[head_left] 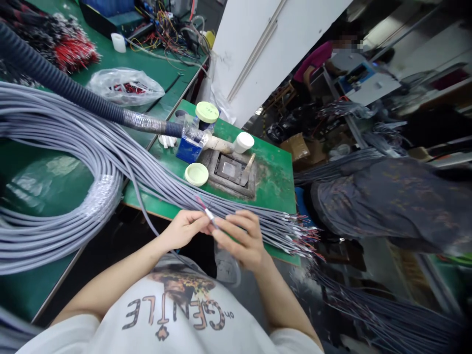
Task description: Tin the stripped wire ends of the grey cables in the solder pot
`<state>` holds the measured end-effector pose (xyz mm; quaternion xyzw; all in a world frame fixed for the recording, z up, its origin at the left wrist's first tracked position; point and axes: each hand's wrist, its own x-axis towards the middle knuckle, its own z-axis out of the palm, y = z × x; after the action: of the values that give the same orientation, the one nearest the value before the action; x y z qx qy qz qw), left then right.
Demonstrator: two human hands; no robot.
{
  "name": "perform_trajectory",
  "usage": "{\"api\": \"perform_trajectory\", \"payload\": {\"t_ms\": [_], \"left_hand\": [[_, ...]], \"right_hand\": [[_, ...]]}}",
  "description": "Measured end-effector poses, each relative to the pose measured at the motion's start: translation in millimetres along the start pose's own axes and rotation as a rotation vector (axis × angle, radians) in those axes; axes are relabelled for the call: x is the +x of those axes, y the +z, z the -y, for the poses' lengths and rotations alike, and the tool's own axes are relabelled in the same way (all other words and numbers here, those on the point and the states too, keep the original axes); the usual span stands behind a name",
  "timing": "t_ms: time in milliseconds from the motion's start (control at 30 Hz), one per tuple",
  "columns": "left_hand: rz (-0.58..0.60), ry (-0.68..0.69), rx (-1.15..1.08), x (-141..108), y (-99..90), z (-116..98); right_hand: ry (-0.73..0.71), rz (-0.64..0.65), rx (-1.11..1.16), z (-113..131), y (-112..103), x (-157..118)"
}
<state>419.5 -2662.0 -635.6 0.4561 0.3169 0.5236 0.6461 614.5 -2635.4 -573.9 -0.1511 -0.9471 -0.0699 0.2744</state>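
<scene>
A lettered shirt (177, 310) sat below my left grip (207, 222) and right grip (217, 227), both pinching a cable end (209, 214), probably for steadiness.

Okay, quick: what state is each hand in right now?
Left hand: closed, pinching the cable end between thumb and fingers.
Right hand: fingers loosely curled at the same cable end; whether it grips cannot be told.
</scene>
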Motion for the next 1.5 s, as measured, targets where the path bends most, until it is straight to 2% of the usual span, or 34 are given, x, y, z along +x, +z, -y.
{"api": "perform_trajectory", "payload": {"t_ms": [67,133,200,300,433,600,800,867,967,1067,1133,1200,1267,1300,1333,1400,1433,1500], "left_hand": [[-0.024,-0.002,-0.025,-2,5.7,3],[-0.028,0.010,-0.020,-5,8.9,6],[-0.007,0.028,0.001,-9,10.6,9],[0.044,0.043,0.020,-14,12.5,16],[0.113,0.054,0.004,-18,15.0,22],[0.102,0.077,0.072,-21,16.9,23],[-0.054,0.104,0.128,-19,20.1,30],[-0.125,0.160,0.158,-18,22.1,32],[-0.172,0.356,0.283,-17,27.3,33],[-0.034,0.522,0.464,-13,31.9,32],[0.083,0.559,0.593,-8,32.4,33],[0.142,0.594,0.763,-1,30.9,35],[0.134,0.647,0.977,7,28.8,40],[0.115,0.674,1.089,12,28.2,42],[0.088,0.698,1.192,16,28.0,45],[0.039,0.744,1.357,26,29.0,51],[0.024,0.764,1.418,31,29.9,54],[0.019,0.797,1.503,39,32.3,58]], "right_hand": [[-0.034,0.041,0.018,11,4,-14],[-0.004,0.040,0.081,18,7,-25],[0.093,-0.019,0.181,24,8,-33],[0.315,-0.100,0.303,35,11,-39],[0.503,-0.022,0.336,50,21,-42],[0.548,0.000,0.327,57,31,-47],[0.566,0.019,0.307,59,30,-49],[0.587,0.027,0.308,61,31,-50],[0.619,0.026,0.309,63,32,-57],[0.661,0.049,0.314,69,27,-76],[0.787,0.068,0.311,75,21,-103],[1.044,0.066,0.290,84,15,-139],[1.393,0.072,0.236,94,11,-180],[1.545,0.103,0.213,98,10,-199],[1.647,0.186,0.204,102,10,-216],[1.749,0.330,0.205,106,14,-237],[1.761,0.360,0.255,106,18,-240],[1.741,0.317,0.455,104,28,-231]]}}
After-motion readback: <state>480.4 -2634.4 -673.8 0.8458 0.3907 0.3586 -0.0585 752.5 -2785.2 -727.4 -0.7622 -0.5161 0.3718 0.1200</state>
